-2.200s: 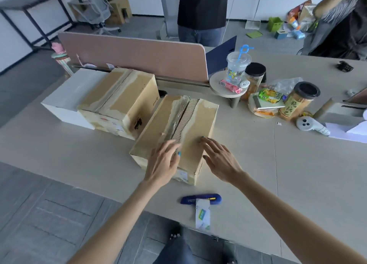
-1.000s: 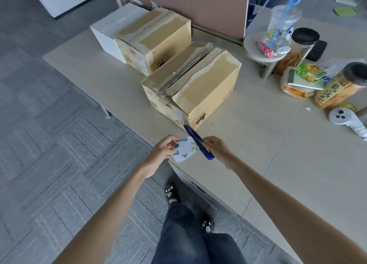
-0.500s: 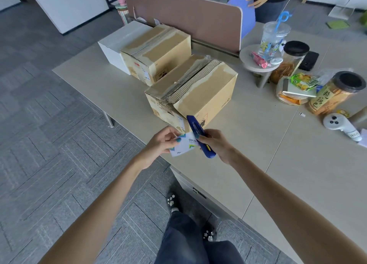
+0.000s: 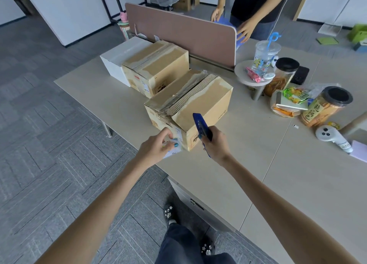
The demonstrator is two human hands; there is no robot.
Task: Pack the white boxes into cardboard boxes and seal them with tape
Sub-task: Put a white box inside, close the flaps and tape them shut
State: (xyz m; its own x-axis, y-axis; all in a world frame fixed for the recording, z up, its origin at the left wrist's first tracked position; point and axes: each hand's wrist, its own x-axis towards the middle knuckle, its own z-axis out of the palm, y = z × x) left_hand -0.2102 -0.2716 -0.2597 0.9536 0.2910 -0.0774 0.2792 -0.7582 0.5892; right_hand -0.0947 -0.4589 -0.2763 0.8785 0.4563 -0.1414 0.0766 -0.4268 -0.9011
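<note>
The near cardboard box [image 4: 188, 104] sits by the tabletop [image 4: 258, 174] edge, with bare room at its 3 o'clock. The right hand [image 4: 215, 144] curls its fingers [image 4: 213, 133] round a blue cutter [image 4: 201, 125]. The left hand [image 4: 156, 148] pinches a white card [image 4: 174, 152]. Both hands have moved closer to the box.

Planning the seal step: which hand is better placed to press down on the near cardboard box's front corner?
Left, probably. The left hand sits at the front corner of the near cardboard box, pinching only a white printed slip; the right hand is busy gripping the blue tool.
</note>
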